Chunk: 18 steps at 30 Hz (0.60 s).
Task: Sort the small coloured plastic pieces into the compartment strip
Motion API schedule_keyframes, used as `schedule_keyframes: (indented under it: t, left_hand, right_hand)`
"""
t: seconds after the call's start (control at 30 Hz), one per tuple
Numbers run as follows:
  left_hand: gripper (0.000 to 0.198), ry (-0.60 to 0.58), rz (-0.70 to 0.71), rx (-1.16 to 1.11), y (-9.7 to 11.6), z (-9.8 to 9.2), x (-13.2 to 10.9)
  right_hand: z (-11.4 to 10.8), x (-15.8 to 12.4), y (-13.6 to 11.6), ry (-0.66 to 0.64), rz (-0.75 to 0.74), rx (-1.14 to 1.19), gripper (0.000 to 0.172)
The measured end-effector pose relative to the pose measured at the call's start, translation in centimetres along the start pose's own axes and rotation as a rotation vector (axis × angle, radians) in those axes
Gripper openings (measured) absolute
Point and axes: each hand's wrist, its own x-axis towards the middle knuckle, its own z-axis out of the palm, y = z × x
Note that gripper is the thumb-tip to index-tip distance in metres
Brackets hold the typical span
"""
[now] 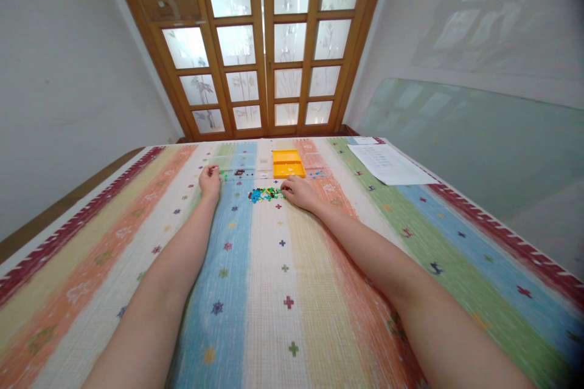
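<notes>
A small pile of mixed coloured pieces point(264, 195) lies on the striped tablecloth. My right hand point(295, 190) rests at the pile's right edge, fingers bent together over the pieces; what they pinch is too small to tell. My left hand point(210, 180) is at the left, its fingers curled near some green pieces point(223, 175); anything inside it cannot be made out. Beyond the pile stands a yellow two-part box point(288, 164). Dark brown pieces point(239, 172) lie left of the box, and blue pieces point(317, 174) lie right of it, on clear trays.
White printed sheets point(390, 164) lie on the right side of the table. The striped tablecloth point(269, 316) spreads under both forearms. A wooden door with glass panes point(287, 42) stands past the far edge, and a glass panel point(456, 152) leans at the right wall.
</notes>
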Motion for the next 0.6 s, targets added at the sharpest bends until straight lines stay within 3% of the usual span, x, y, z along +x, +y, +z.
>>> schedule_keyframes:
  t: [0.17, 0.33, 0.5, 0.6]
  left_hand:
    - [0.039, -0.045, -0.054, -0.089, -0.2, 0.1, 0.0]
    - [0.044, -0.052, -0.047, -0.042, 0.0, 0.2, -0.3]
    - [0.034, -0.056, 0.062, 0.201, 0.2, -0.4, -0.5]
    - [0.023, -0.117, 0.149, 0.428, 0.6, -0.6, -1.1]
  right_hand:
    - [0.1, 0.0, 0.0, -0.002, 0.002, 0.004, 0.017]
    - [0.0, -0.1, -0.1, 0.005, -0.003, 0.002, 0.017]
    - [-0.2, 0.0, -0.3, 0.008, -0.006, 0.006, 0.017]
    - [-0.3, 0.0, -0.4, 0.009, 0.001, 0.006, 0.017]
